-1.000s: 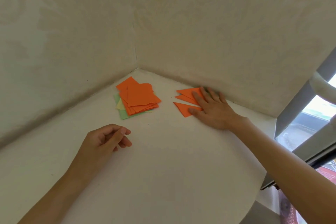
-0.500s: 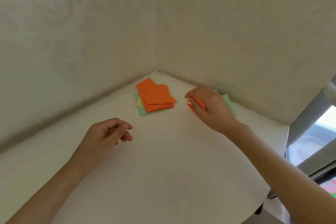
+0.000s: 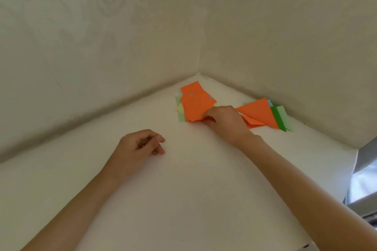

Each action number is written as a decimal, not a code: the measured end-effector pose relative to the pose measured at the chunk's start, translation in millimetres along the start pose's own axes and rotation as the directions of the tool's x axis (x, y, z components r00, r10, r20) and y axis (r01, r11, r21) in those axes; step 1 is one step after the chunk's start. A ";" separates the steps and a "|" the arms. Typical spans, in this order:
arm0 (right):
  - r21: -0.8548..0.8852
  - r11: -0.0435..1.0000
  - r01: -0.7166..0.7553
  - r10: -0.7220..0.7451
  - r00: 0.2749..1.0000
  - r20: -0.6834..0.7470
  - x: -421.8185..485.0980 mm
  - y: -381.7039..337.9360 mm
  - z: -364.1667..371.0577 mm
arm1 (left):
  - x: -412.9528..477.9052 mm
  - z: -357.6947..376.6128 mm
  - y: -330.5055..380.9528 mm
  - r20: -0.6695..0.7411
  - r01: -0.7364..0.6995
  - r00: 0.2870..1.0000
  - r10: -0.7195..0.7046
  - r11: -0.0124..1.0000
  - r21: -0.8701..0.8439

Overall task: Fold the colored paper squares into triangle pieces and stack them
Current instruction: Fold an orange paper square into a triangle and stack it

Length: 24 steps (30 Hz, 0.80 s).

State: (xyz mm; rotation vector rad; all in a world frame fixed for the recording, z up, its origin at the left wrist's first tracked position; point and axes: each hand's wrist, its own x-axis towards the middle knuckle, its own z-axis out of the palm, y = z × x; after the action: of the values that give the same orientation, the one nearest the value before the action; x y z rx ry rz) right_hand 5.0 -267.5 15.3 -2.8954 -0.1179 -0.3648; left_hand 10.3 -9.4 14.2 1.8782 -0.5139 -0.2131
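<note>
Two bare hands are over a white tabletop [image 3: 183,199] set into a corner of pale patterned walls [image 3: 81,36]. At about eight o'clock from that corner, the left hand [image 3: 140,146] rests on the table with its fingers loosely curled. It holds nothing and lies well apart from the paper.

At one o'clock from it lies the stack of paper squares [image 3: 189,89]: orange sheets on top, with pale green, yellow and a sliver of blue showing underneath. The right hand [image 3: 226,122] reaches in from five o'clock and pinches the near right corner of the top orange square [image 3: 195,106] — its knuckles hide that corner and the left tip of the pile behind.

Just beside the hand, at three o'clock, the pile of folded triangles [image 3: 259,112] lies along the right wall — orange ones uppermost, with a dark green strip [image 3: 278,118] and a light green edge sticking out on its right side. A grey window frame [image 3: 365,161] cuts in at the right edge of the view.
</note>
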 end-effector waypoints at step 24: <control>0.170 0.874 0.455 -0.469 0.882 0.049 -49.4 -55.2 7.4 | -7.5 -11.0 -28.3 0.169 -0.426 0.880 0.444 0.581 0.693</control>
State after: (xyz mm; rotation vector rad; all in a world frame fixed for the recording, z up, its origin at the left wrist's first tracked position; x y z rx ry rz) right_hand -46.8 -214.7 7.2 -2.7002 -0.8290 -0.2860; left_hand 14.8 11.3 -8.8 2.4185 -1.1578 0.4153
